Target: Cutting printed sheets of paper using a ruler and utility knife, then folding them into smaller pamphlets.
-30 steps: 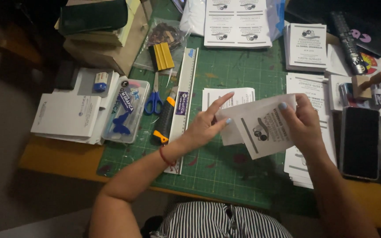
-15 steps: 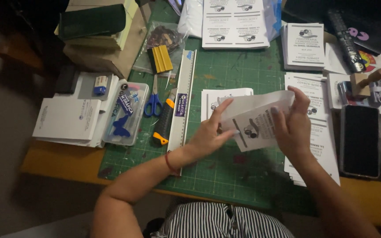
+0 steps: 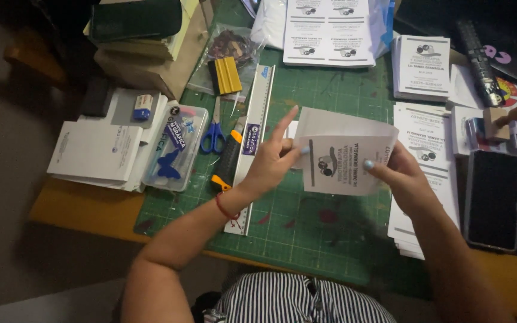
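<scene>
From the head camera, both hands hold one printed sheet [image 3: 345,152] in the air above the green mat [image 3: 306,239], and the upper part of the sheet is folded back behind the lower part. The left hand [image 3: 270,164] grips the sheet at its left edge; the thumb presses on the paper and the index finger stands up straight, free of it. The right hand [image 3: 399,173] is closed on the right edge, with the thumb on the front side and the other fingers behind the paper. To the left of the left hand, a long ruler [image 3: 252,140] lies on the mat, and just beside it are a knife [image 3: 227,161] with an orange tip and scissors [image 3: 213,134] with blue handles. A clear case [image 3: 173,152] rests further left, near the edge of the tabletop [image 3: 73,206]. On the right side, stacks of leaflets [image 3: 423,128] lie close to the right hand, and a dark phone [image 3: 492,200] lies flat just beside them. More leaflets [image 3: 329,30] are at the top of the mat.
</scene>
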